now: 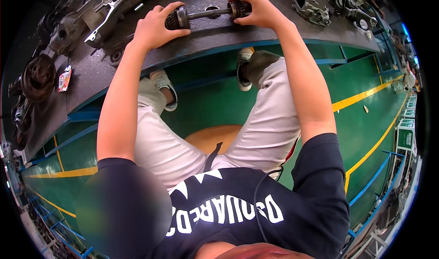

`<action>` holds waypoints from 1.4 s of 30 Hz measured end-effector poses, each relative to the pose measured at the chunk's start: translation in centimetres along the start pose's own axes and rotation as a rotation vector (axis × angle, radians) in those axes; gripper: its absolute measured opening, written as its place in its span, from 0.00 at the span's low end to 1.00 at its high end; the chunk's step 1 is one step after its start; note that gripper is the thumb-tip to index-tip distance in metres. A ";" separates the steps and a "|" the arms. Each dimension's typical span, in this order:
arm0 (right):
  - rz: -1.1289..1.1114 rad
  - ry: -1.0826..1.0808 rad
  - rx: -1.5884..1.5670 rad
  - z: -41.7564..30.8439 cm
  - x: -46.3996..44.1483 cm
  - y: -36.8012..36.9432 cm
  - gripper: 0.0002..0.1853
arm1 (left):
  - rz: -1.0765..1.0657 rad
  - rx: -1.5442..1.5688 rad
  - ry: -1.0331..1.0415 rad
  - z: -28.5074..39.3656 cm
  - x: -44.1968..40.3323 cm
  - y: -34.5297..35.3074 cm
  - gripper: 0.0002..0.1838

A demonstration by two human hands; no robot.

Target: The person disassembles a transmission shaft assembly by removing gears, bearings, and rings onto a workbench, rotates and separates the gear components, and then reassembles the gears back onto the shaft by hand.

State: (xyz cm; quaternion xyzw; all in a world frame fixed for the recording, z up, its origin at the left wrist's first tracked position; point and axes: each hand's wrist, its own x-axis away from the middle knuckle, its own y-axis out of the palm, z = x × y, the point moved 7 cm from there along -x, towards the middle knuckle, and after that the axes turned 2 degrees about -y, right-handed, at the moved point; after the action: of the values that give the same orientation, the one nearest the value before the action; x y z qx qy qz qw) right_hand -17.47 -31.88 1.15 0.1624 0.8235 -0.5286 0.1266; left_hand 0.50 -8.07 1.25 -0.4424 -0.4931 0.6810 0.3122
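Note:
A dark metal shaft (pixel 208 13) with gears lies horizontally over the workbench, near its front edge. Around the gear assembly at its left end (pixel 177 18), my left hand (pixel 157 27) is closed, thumb below and fingers above. My right hand (pixel 264 13) grips the gear cluster at the other end (pixel 239 9), thumb below and fingers over the top. The bare splined middle of the shaft shows between both hands. Just behind it, a small dark ring (pixel 211 8) sits on the bench. Whether the shaft touches the bench cannot be made out.
The patterned metal workbench (pixel 206 37) has a blue frame. Metal housings (pixel 103 23) and a round drum part (pixel 39 77) stand at the left, beside a small red-and-white packet (pixel 65 79). More castings (pixel 312 8) lie at the right. A small ring gear (pixel 116 57) rests near the front edge.

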 end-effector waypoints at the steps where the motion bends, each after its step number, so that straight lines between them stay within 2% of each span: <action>1: 0.006 -0.004 0.016 0.4 0.4 -0.3 0.37 | -0.002 -0.001 0.001 0.1 -0.1 -0.1 0.48; 13: 0.065 -0.134 0.023 0.3 1.0 -0.1 0.38 | 0.002 -0.008 0.000 -0.4 -0.4 0.4 0.48; 19: 0.067 -0.003 0.141 -0.1 0.8 2.1 0.43 | 0.003 -0.020 -0.008 -0.6 -0.6 0.8 0.50; 22: 0.156 -0.033 0.294 -1.3 0.9 2.0 0.40 | -0.021 -0.027 -0.024 -0.6 -0.5 0.7 0.50; 25: 0.067 -0.056 0.300 -1.4 0.5 2.0 0.28 | -0.035 -0.034 -0.031 -0.5 -0.5 0.6 0.50; 28: -0.108 0.117 0.231 -1.6 0.1 1.9 0.28 | 0.028 -0.035 0.003 -0.4 -0.4 0.5 0.48; 32: -0.023 0.024 0.212 -3.1 -0.5 2.0 0.26 | 0.026 -0.027 0.002 -0.6 -0.4 0.7 0.48; 42: -0.010 0.061 0.255 -0.8 -0.6 0.9 0.24 | 0.048 -0.043 0.020 -0.5 -0.3 0.8 0.49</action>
State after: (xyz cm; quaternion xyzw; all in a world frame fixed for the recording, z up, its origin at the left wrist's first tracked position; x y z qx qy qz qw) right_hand -16.62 -30.90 0.90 0.1892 0.7539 -0.6244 0.0774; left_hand 1.12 -8.34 0.54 -0.4675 -0.4937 0.6730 0.2912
